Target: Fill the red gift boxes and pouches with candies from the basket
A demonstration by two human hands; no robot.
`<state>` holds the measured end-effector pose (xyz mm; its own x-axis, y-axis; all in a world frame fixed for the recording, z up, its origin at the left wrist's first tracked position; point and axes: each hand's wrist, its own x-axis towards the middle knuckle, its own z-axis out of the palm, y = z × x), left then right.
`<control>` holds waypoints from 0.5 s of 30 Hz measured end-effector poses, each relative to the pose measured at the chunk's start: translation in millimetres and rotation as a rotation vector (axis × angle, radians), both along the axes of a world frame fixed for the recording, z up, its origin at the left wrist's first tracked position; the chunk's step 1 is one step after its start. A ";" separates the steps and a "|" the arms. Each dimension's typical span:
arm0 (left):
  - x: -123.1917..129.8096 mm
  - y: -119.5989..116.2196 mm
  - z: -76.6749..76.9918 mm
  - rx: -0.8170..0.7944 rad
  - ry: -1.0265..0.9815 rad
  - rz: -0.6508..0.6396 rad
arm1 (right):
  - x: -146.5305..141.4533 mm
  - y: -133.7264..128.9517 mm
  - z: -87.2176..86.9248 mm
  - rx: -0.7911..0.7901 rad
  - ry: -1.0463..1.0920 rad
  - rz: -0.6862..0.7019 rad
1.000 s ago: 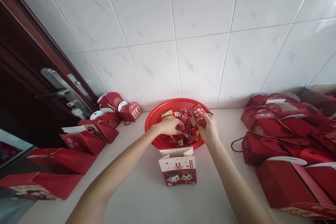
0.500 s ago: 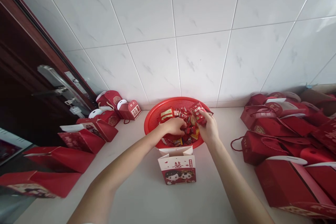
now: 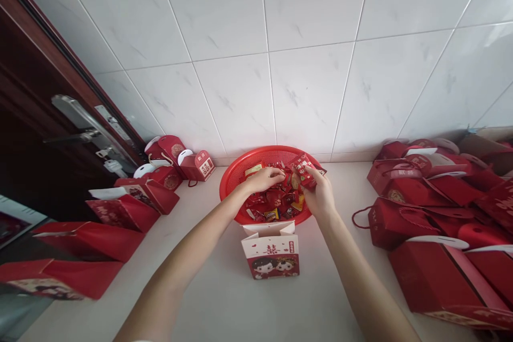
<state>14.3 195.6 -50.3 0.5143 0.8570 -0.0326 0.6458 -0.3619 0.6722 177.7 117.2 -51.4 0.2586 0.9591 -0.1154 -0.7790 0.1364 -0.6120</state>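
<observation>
A round red plastic basket full of wrapped sweets stands against the tiled wall. Over the sweets, my left hand has its fingers bent together; whatever they grip is too small to make out. At the basket's right side, my right hand is closed on red packets with white print, held upright above the rim. Just in front of the basket, a small gift box with two cartoon figures stands upright with its top open. Neither hand touches it.
Several red gift boxes line the left side of the white tabletop, near a dark door with a metal handle. A heap of red boxes, some with cord handles, fills the right side.
My left hand has risen from among the sweets and moved slightly toward the back of the basket. My right hand stays almost in place with the red packets.
</observation>
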 end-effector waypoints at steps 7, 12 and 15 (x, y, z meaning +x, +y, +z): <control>-0.6 -7.9 8.5 0.071 -0.076 0.127 | 0.4 -0.6 0.1 -0.006 0.002 -0.004; 3.3 -6.2 10.7 0.080 -0.260 0.085 | -0.2 -1.1 1.4 -0.007 0.000 0.000; 5.5 -8.6 13.5 0.073 -0.349 0.039 | -0.3 -0.4 0.6 -0.011 0.000 -0.006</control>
